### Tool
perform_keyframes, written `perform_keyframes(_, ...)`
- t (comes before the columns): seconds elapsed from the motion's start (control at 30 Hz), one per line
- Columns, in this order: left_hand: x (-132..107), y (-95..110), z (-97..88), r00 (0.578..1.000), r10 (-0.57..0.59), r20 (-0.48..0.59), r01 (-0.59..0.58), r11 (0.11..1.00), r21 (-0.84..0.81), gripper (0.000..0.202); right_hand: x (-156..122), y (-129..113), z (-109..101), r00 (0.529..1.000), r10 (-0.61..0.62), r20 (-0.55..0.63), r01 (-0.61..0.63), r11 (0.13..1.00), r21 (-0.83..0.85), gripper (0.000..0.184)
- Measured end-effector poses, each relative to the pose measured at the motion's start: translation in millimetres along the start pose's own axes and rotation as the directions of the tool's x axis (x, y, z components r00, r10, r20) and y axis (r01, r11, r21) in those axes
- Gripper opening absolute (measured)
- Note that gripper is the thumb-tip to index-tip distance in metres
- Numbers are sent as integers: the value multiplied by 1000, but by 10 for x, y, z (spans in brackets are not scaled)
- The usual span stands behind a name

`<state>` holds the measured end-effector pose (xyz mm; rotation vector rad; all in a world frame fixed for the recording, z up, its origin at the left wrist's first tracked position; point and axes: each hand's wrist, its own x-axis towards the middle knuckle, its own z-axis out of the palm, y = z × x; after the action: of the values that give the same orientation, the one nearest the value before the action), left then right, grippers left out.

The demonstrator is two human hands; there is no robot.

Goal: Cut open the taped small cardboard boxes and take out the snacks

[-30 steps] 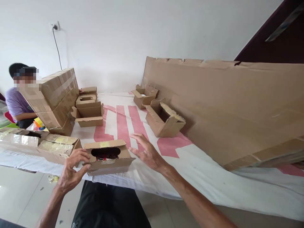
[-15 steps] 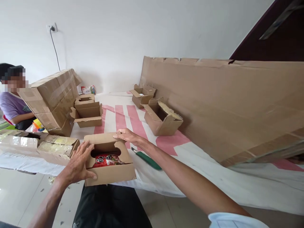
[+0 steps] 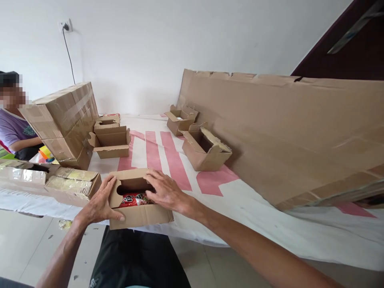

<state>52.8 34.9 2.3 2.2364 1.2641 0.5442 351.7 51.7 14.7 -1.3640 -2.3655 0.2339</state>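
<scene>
Before me at the table's near edge stands a small cardboard box (image 3: 141, 218), its top partly uncovered. A red printed packet (image 3: 132, 199) lies inside it. My left hand (image 3: 100, 204) grips the box's left end, thumb on the front wall and fingers over the far corner. Over the right end lies my right hand (image 3: 168, 190), its fingers bent at the inner edge of the opening, close above the packet. The right end flap is mostly hidden under this hand.
Open boxes stand at the far left (image 3: 112, 152) and right (image 3: 198, 158) on the striped cloth (image 3: 177, 160). A large cardboard sheet (image 3: 285, 136) leans at right. Stacked boxes (image 3: 61, 120), a taped box (image 3: 72, 182) and a seated person (image 3: 18, 128) are at left.
My right hand has moved from the box's far edge onto its right end, and the flap there is now covered. The green-handled knife, earlier beside the box, is hidden behind my right arm.
</scene>
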Motion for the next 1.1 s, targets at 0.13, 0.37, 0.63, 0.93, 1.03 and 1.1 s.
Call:
perform_keyframes(0.13, 33, 29, 204, 1000, -2, -31, 1, 1000, -11, 142, -48, 101, -245, 1000, 0, -28, -5, 981, -193, 30)
perform_keyframes(0.37, 78, 71, 343, 996, 27, -81, -29, 1000, -13, 140, 7, -279, -403, 903, -170, 395, 311, 893, -326, 19)
perform_keyframes(0.63, 35, 64, 363, 992, 52, -119, -58, 997, -46, 135, 452, -313, -269, 704, 86, 706, 152, 951, -267, 25)
perform_keyframes(0.93, 31, 85, 396, 991, 39, -127, -49, 996, -71, 132, 349, -305, -155, 792, 39, 609, 148, 956, -254, 24)
perform_keyframes(1.03, 39, 84, 403, 993, 11, -115, -20, 997, -77, 139, 226, -278, -271, 862, 19, 506, 135, 954, -266, 32)
perform_keyframes(1.1, 47, 75, 405, 993, -12, -118, 3, 997, -79, 144, 147, -235, -389, 899, 1, 438, 115, 964, -238, 34)
